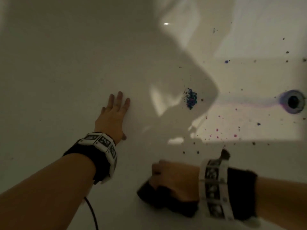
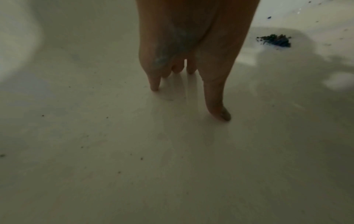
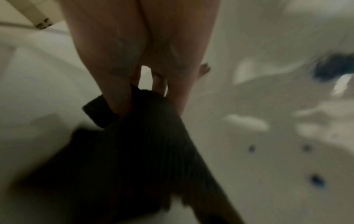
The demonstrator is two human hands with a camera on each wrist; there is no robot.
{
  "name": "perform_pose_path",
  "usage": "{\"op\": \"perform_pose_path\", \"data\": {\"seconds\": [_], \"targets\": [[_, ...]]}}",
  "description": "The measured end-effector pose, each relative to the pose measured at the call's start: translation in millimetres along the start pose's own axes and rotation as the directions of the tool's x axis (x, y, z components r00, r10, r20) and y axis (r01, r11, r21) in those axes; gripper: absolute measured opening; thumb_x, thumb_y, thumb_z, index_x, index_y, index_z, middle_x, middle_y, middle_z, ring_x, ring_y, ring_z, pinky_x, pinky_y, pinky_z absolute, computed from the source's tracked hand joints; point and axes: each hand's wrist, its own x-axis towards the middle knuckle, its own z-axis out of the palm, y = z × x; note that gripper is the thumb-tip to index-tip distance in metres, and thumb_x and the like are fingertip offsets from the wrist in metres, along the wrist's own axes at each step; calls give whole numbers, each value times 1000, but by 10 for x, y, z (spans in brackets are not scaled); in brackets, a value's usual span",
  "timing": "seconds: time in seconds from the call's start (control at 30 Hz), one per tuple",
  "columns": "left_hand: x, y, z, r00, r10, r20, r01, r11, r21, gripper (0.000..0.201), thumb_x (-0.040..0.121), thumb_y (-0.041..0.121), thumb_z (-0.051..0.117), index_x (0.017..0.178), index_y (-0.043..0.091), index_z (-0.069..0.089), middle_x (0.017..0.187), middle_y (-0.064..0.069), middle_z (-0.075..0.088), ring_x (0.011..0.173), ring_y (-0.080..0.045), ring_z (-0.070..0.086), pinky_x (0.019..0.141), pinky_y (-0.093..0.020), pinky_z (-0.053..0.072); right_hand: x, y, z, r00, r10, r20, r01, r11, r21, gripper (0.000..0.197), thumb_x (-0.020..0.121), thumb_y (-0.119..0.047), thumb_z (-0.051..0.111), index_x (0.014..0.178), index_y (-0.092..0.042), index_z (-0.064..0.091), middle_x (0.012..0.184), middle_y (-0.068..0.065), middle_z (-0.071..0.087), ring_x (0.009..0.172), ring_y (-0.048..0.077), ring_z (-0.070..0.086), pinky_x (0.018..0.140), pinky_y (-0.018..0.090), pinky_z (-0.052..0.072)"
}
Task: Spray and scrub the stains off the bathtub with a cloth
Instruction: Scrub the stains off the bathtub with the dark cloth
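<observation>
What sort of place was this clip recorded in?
Most likely a bathroom, seen from inside a white bathtub: glossy curved walls, a round drain ringed with purple stain, and a blue stain clump. The right hand grips a dark cloth.

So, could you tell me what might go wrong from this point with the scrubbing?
The left hand presses flat on the tub floor; if that surface is wet, it might slip. The right hand grips the dark cloth well short of the blue clump, so a wipe through it may smear colour. Loose specks near the drain could wash into it.
</observation>
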Motion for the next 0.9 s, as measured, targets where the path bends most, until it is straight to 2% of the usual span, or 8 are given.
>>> {"op": "perform_pose_path", "data": {"seconds": [0.07,0.17,0.3,0.43,0.53,0.63,0.73,0.9], "targets": [[4,-3,-5,1000,-10,9,10,1000,-8,122,70,29,79,147,22,-16,151,-1,-30,142,-22,-21,116,-37,5,69,-17,153,993,28,116,-17,996,-93,55,85,-11,59,136,-15,38,132,15,33,116,34,36,90,47,45],[-2,-21,-4,1000,-6,10,6,1000,-8,123,69,30,79,146,23,-16,151,0,-29,142,-21,-21,116,-37,5,132,267,147,975,165,-152,-181,978,-103,43,92,-22,47,135,-15,41,141,16,29,123,36,33,95,45,42],[-7,10,-20,1000,-27,9,27,1000,-5,122,69,28,79,147,24,-14,152,1,-29,142,-22,-20,116,-37,8,24,845,-143,837,269,-477,-375,916,-141,51,80,-28,64,127,-14,49,135,19,39,118,39,40,97,47,42],[-3,90,-50,998,-56,17,55,996,66,116,74,29,76,147,19,-14,152,-4,-27,143,-24,-17,115,-35,14,-284,1144,-471,616,582,-531,-633,767,106,49,81,-14,63,126,-16,41,133,12,34,122,32,35,102,42,37],[14,191,-88,998,-25,-50,30,996,88,104,81,34,68,149,11,-7,154,-7,-21,144,-22,-13,116,-32,8,-412,842,-390,798,386,-462,-419,907,35,39,82,-17,60,120,-19,50,123,8,41,111,29,45,95,40,43],[94,385,-177,989,70,-127,-66,997,32,105,79,37,69,149,16,-6,155,-3,-18,144,-19,-12,117,-32,3,-508,433,-1,993,117,-10,-118,986,-121,47,84,-12,57,129,-17,45,127,11,40,113,31,44,95,42,43],[289,641,-282,989,88,-115,-91,996,-19,116,73,42,74,148,17,-11,155,-2,-20,144,-19,-14,117,-35,2,-507,462,288,977,136,166,-113,983,-145,59,85,-10,60,138,-17,34,140,12,29,121,34,35,98,46,41],[504,907,-317,1000,5,-11,-6,999,-54,126,68,30,81,147,14,-16,152,-6,-27,142,-25,-20,116,-43,4,-418,978,97,905,382,-189,-402,912,-81,46,94,-18,47,139,-19,38,147,11,23,131,31,25,106,41,31]]}}
